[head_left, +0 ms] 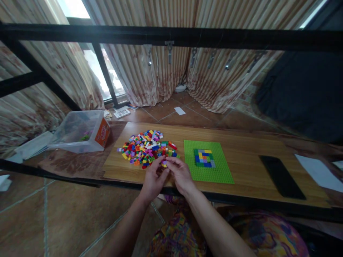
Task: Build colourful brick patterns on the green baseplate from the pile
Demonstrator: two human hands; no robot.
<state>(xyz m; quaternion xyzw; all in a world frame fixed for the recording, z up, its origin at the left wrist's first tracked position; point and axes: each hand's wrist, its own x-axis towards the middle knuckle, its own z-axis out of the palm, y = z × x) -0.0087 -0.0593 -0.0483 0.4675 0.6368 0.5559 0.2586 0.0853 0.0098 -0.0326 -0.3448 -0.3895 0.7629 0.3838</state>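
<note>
My left hand (154, 179) and my right hand (182, 175) meet at the near edge of a heap of toy bricks (146, 146). Between their fingertips sits a small purple and yellow toy brick (164, 163), partly covered, so I cannot tell whether it is one piece or two. The fingers of both hands are closed on it. To the right lies a green baseplate (226, 171). On that plate a flat block of joined bricks (205, 158) shows blue, yellow, green, grey and orange.
A clear plastic box (76, 130) with an orange label stands left of the wooden board (241, 146). On the board's right part rests a black phone-like slab (281, 176), with white paper (320, 171) beyond it. A dark metal bar (171, 35) crosses above the table.
</note>
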